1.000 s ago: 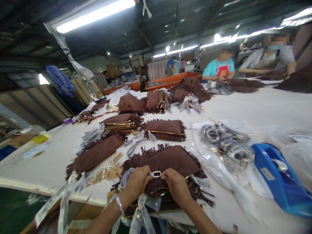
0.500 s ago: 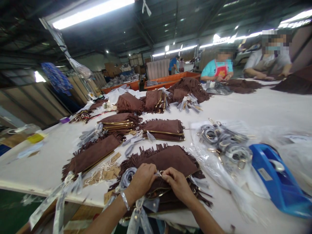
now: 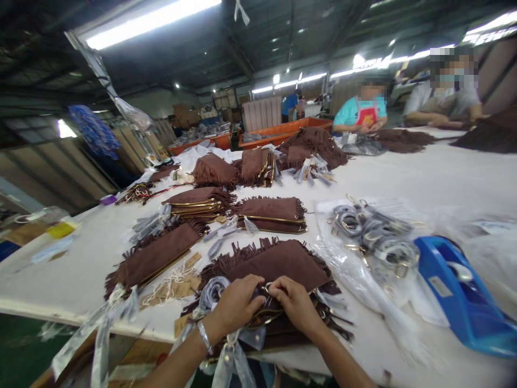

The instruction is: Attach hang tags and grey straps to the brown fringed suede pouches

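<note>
A stack of brown fringed suede bags (image 3: 283,264) lies at the table's near edge. My left hand (image 3: 236,302) and my right hand (image 3: 294,303) rest on the top bag, fingers curled and pinching together at a small metal clasp (image 3: 266,289) by its gold zipper. A grey wrapped strap (image 3: 210,293) curls beside my left hand. A silver bracelet sits on my left wrist.
More brown fringed bags (image 3: 274,213) lie in piles across the white table (image 3: 424,172). Wrapped straps in plastic (image 3: 375,237) and a blue tape dispenser (image 3: 460,296) sit at right. Paper tags (image 3: 177,283) lie at left. Other people work at the far end.
My hands have drawn closer together over the clasp, which is now mostly hidden by my fingers. The view has shifted slightly.
</note>
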